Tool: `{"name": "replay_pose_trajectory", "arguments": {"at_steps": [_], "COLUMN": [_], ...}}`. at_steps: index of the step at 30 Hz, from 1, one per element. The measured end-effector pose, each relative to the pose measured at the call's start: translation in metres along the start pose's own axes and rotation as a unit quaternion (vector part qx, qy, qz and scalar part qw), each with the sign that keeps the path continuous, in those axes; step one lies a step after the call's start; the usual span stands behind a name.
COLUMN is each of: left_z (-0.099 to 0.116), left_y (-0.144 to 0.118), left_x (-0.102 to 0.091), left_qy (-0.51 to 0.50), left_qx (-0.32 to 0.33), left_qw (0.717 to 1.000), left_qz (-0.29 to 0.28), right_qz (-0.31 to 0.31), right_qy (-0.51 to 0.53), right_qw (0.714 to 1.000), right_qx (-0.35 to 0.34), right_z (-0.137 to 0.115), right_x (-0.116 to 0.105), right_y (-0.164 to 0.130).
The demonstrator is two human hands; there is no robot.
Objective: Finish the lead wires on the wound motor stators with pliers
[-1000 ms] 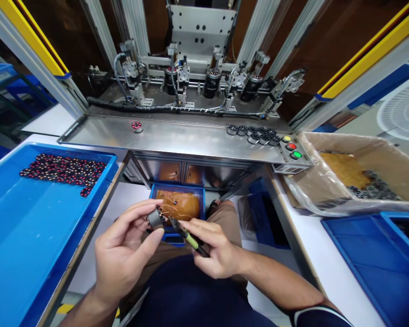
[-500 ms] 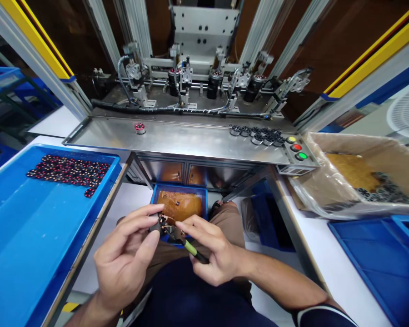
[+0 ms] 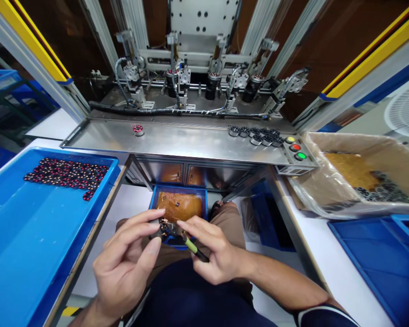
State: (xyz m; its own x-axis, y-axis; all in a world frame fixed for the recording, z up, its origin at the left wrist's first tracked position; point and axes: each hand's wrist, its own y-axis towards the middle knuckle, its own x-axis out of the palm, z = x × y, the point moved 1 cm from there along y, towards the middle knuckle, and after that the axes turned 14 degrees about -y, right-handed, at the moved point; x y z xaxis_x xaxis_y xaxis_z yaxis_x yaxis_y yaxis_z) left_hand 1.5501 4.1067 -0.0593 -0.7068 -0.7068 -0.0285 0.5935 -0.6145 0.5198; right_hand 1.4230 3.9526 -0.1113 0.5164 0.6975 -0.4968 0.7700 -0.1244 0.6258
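My left hand point(image 3: 127, 256) is closed on a small dark motor stator point(image 3: 161, 228), pinched between thumb and fingertips. My right hand point(image 3: 214, 249) is wrapped round wire cutters point(image 3: 192, 247) with green and black handles. The cutters' dark jaws are close beside the stator, by a thin copper wire; I cannot tell whether they touch it. Under my hands, a blue bin point(image 3: 205, 193) holds a brownish, crumpled sheet point(image 3: 180, 206) with a small dark bit on it.
To the left, a blue tray point(image 3: 37, 236) holds many red-and-black stators point(image 3: 66, 173). A metal ledge point(image 3: 184, 138) carries one red stator point(image 3: 138, 130), several dark rings point(image 3: 259, 135) and push buttons point(image 3: 295, 147). Behind it stands a machine with clamps point(image 3: 136, 77). A plastic-lined box point(image 3: 310, 172) is at right.
The stator has turned slightly in my left hand, and the cutters' jaws have shifted a little beside it. The machine's upright rods and the white plate look shifted upward.
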Motion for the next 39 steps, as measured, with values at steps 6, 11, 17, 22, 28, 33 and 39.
{"name": "replay_pose_trajectory", "arguments": {"at_steps": [6,11,17,22,28,33,39], "left_z": [0.0,0.001,-0.001,-0.005,-0.011,-0.01,-0.004], "left_y": [0.0,-0.001,0.002,0.009,0.012,0.012,0.015], "left_x": [0.002,0.001,-0.001,-0.003,-0.007,-0.011,-0.015], "left_qy": [-0.001,0.004,0.024,0.039,0.101,0.156,0.203], "left_qx": [0.001,0.002,0.012,0.1,0.136,0.179,0.218], "left_qw": [1.0,1.0,0.999,0.994,0.985,0.97,0.949], "left_qz": [-0.008,-0.018,-0.031,-0.03,-0.024,-0.043,-0.102], "right_qz": [0.013,0.027,0.027,-0.048,-0.068,-0.07,-0.124], "right_qy": [0.02,0.015,0.004,-0.029,-0.029,0.064,0.265], "right_qw": [1.0,0.999,0.998,0.98,0.968,0.97,0.937], "right_qx": [0.001,-0.016,0.049,0.19,0.238,0.225,0.19], "right_z": [0.0,0.001,0.003,0.013,0.013,-0.007,-0.032], "right_x": [0.002,0.004,0.002,-0.011,-0.026,-0.036,-0.043], "right_y": [0.003,0.005,0.005,0.002,-0.003,-0.002,-0.004]}}
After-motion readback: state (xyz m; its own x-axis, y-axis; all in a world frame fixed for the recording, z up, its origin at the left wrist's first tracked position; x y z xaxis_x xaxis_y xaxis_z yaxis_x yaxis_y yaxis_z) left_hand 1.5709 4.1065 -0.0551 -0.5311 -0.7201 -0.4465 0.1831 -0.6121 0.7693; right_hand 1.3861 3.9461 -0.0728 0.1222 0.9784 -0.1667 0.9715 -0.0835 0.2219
